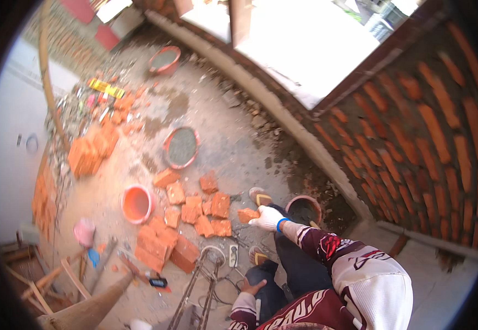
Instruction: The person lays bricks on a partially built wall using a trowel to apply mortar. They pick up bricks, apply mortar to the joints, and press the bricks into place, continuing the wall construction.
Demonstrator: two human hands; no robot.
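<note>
My right hand [268, 218], in a white glove with a blue band at the wrist, is closed around a broken piece of orange brick [246, 215] held out in front of my legs. My bare left hand [253, 286] rests against my left leg with its fingers stretched out, holding nothing. Several broken bricks [220, 205] lie on the ground just left of the held piece. To the right of my gloved hand stands a bucket [317, 204] with dark mortar inside and what looks like a wooden handle [314, 224] at its rim.
A brick wall [415, 148] rises on the right. Mortar tubs [197, 144] [177, 55] and an orange bucket [150, 203] stand on the floor. Brick stacks [156, 245] [87, 154], a yellow level [106, 88], a metal frame [208, 269] and a wooden pole [93, 302] lie around.
</note>
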